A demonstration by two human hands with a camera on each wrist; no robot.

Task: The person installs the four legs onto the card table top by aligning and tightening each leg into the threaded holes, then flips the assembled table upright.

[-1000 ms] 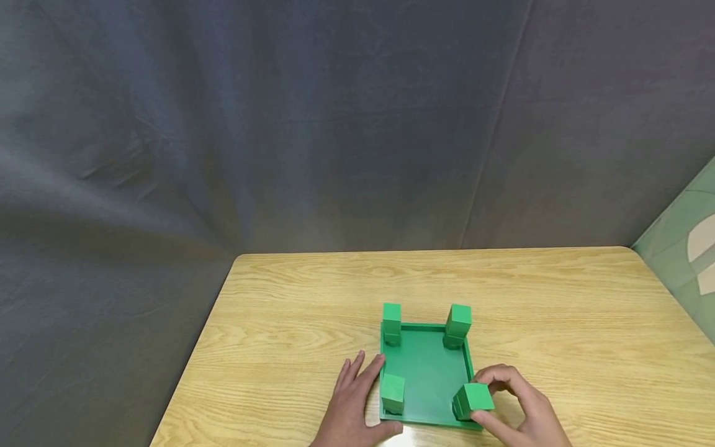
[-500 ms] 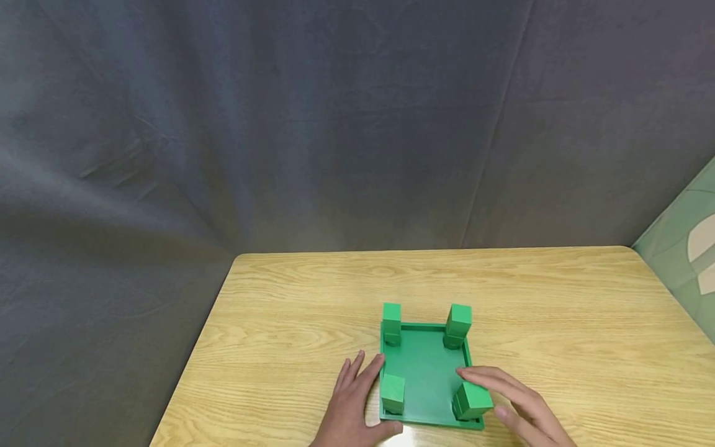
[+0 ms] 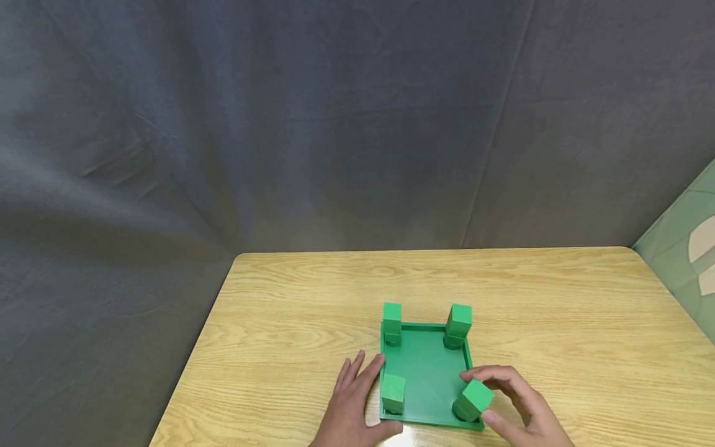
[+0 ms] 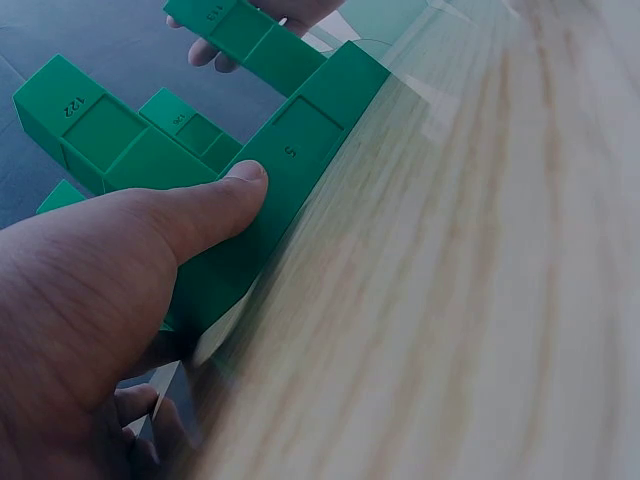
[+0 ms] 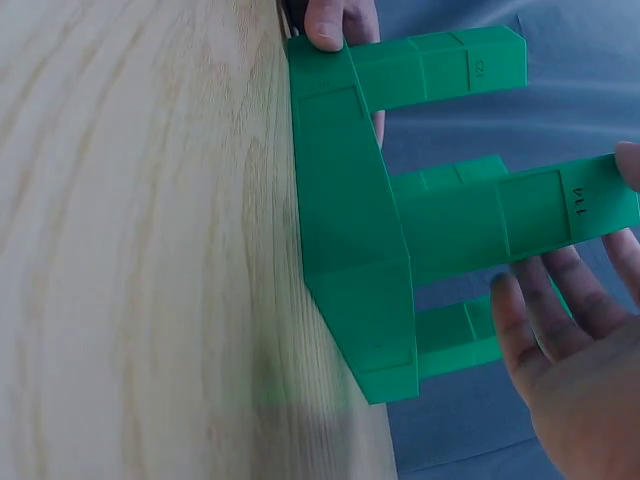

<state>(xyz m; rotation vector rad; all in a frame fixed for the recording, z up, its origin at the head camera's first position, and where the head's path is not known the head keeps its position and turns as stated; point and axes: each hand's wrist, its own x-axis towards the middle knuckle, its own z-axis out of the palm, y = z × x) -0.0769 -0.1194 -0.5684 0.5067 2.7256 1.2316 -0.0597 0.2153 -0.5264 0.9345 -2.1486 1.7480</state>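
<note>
A square green tray point(image 3: 430, 375) with low walls lies on the wooden table. One green block column stands at each corner. My left hand point(image 3: 352, 403) holds the near-left corner, its thumb point(image 4: 215, 205) on the near wall by the raised number 5 and its index finger along the left wall. At the near-right corner my right hand point(image 3: 519, 406) grips the top of a square block column point(image 3: 475, 397) between thumb and fingers. That block sits turned askew to the tray's walls. Its side, marked 114, faces the right wrist view, where the hand's lower fingers point(image 5: 570, 300) stay beneath the column.
The near-left column point(image 3: 393, 391) stands beside my left hand. Behind are the far-left column point(image 3: 392, 320) and far-right column point(image 3: 459, 323). Around the tray spreads the wooden table point(image 3: 296, 316), with a dark grey curtain point(image 3: 357, 124) behind and at the left.
My right hand lifted its fingers off the near-right block, then closed on it again. The block has turned from nearly square to askew. The left hand and tray have stayed still.
</note>
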